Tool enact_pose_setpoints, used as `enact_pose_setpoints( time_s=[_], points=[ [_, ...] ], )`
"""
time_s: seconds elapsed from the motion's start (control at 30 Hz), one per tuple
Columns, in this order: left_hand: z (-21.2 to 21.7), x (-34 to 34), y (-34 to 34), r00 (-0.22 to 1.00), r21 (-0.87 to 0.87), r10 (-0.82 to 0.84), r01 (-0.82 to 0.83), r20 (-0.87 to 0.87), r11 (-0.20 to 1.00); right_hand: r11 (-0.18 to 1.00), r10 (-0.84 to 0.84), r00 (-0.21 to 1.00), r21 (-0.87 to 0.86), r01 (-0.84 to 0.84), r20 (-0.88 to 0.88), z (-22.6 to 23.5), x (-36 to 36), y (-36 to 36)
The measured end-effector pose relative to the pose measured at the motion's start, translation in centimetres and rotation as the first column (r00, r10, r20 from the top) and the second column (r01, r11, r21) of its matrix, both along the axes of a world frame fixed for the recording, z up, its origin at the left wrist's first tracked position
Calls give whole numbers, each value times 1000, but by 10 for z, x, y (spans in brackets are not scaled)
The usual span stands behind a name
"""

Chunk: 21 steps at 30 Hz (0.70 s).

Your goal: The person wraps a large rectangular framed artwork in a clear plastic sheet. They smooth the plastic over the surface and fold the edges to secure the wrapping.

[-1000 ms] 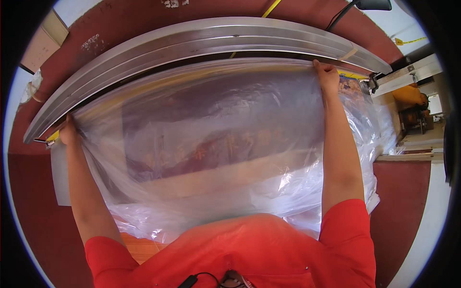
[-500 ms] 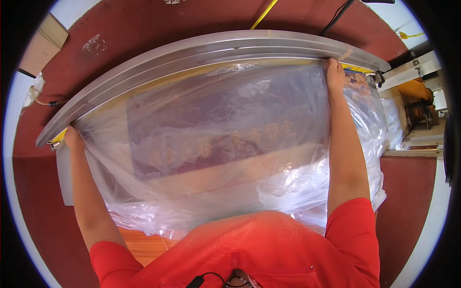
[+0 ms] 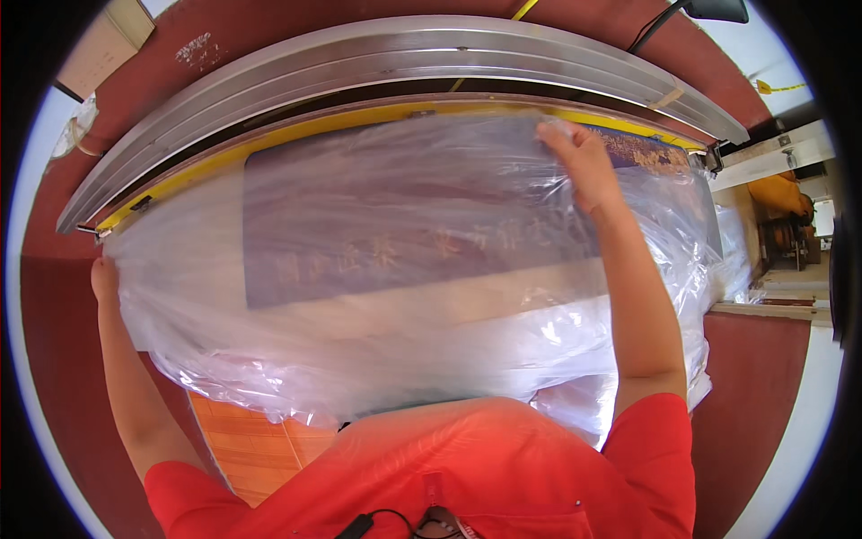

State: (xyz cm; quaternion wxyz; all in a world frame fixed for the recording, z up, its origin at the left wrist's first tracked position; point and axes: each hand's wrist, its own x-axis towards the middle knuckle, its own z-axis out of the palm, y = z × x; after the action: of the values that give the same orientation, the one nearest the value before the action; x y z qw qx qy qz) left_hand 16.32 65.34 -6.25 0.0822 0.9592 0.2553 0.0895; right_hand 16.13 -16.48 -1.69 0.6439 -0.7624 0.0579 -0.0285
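A wide see-through plastic sheet (image 3: pixel 395 332) lies in folds over a flat surface. Beneath it shows a dark rectangular panel (image 3: pixel 422 211) with faded lettering. My right hand (image 3: pixel 579 162) pinches the sheet near its far edge, right of the middle. At the sheet's far left corner, my left hand (image 3: pixel 105 277) is closed on its edge. A yellow strip (image 3: pixel 296 142) runs along the far side of the surface, partly under the plastic. Beyond it stretches a long silver metal bar (image 3: pixel 404 58), with a dark gap between the two.
A cardboard box (image 3: pixel 106 45) stands at the far left. On the right is a white frame post (image 3: pixel 768 154), with machinery beyond it. A dark cable (image 3: pixel 660 22) hangs at the top right. Orange wood-look boards (image 3: pixel 247 440) show at the lower left, and the floor (image 3: pixel 754 386) is dark red.
My right hand has moved left and off the bar's edge with the sheet. The left hand has shifted left and nearer. A dark gap and the yellow strip now show along the bar.
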Motion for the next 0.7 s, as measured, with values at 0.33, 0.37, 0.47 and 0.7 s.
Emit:
enact_pose_setpoints(
  time_s=[0.33,0.37,0.47,0.7],
  points=[
    [59,10,-570,538,-539,-825,753,173,378,996,-26,993,83,16,119,-15,-9,7],
    [50,3,-589,532,-568,-813,754,236,329,996,-34,986,87,21,160,-11,-9,10],
    [48,-22,-594,520,-847,-812,528,266,61,902,-100,929,-362,236,355,-20,-18,-35],
    [64,-49,-274,784,-647,-607,396,-131,651,359,386,899,-932,59,205,-9,-90,-17]
  ],
)
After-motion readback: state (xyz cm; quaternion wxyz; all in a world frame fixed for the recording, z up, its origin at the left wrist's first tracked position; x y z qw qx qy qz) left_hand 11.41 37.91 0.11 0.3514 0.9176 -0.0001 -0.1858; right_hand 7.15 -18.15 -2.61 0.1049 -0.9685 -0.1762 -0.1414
